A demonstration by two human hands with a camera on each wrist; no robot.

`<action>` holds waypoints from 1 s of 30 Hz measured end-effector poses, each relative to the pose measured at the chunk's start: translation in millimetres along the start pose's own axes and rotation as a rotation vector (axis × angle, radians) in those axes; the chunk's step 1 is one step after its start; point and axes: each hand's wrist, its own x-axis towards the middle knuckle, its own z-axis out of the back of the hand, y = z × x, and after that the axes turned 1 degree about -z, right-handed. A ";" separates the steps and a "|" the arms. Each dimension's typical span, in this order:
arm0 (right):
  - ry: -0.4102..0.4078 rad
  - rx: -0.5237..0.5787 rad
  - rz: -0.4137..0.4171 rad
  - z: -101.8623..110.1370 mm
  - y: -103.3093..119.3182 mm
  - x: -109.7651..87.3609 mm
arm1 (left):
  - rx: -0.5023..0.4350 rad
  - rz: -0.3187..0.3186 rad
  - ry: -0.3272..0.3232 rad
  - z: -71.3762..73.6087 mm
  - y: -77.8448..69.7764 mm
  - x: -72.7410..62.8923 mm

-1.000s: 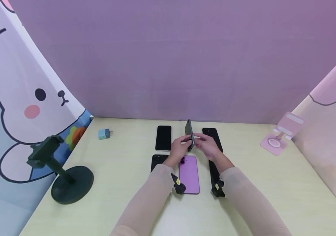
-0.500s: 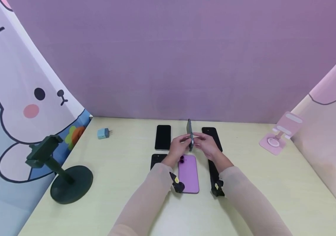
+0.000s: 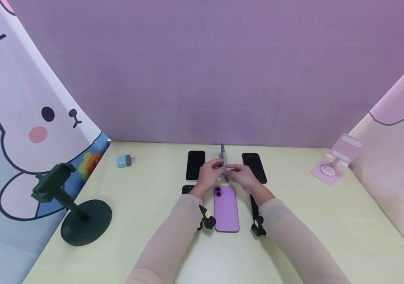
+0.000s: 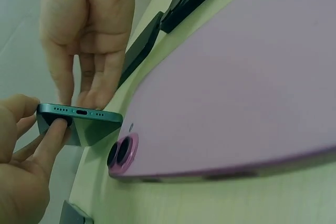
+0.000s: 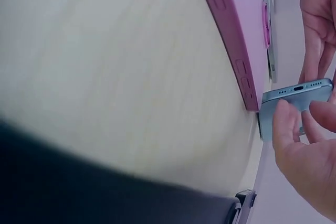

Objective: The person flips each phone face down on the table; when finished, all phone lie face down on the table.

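Observation:
A blue-grey smartphone [image 3: 222,154] stands on its long edge between the two hands, its charging-port end [image 4: 100,115] facing the person. My left hand [image 3: 209,174] holds it, a digit against its dark face in the left wrist view. From the other side, my right hand [image 3: 243,176] reaches to the phone, fairly straight fingers at its blue back [image 5: 270,121] in the right wrist view. In front lies a purple phone [image 3: 227,213], camera side up. Black phones [image 3: 195,165] lie left of the hands, one partly hidden by the left wrist.
Right of the hands lie another black phone [image 3: 255,167] and a dark one [image 3: 255,205] partly covered by the right arm. A dark green phone stand [image 3: 86,223] and a blue charger plug [image 3: 124,161] are at left. A pink stand [image 3: 336,159] is at far right.
Both hands and the upright phone have shifted slightly left. The left forearm has moved off the purple phone, so more of it shows.

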 end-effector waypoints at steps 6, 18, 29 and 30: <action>-0.013 -0.082 -0.071 2.1 -1.6 1.0 | 0.065 -0.021 0.006 4.2 2.1 -1.6; -0.099 -0.214 -0.082 1.1 -7.8 5.1 | 0.199 0.050 -0.016 5.5 16.3 -4.9; -0.206 -0.423 -0.103 -5.9 -4.8 6.8 | 0.287 0.039 -0.066 2.1 23.4 -5.8; -0.210 -0.443 -0.104 -6.4 -4.1 7.0 | 0.294 0.044 -0.067 2.1 23.3 -5.5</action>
